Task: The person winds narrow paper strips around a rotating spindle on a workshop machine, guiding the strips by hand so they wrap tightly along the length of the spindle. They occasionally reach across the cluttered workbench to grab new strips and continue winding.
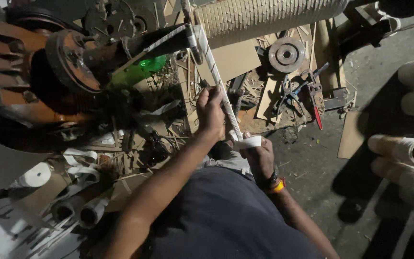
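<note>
I am seeing a thin rod wrapped in white tape, slanting in the middle of the scene. The left hand is closing its fingers around it. The right hand is pinching the tape roll at the near end. Cardboard tubes are lying at the right.

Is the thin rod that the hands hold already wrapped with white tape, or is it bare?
Wrapped, at least in part: white tape spirals along the rod above the left hand. The right hand holds a white tape strip at its lower end.

White-striped rod, green bottle, red-handled pliers.
</note>
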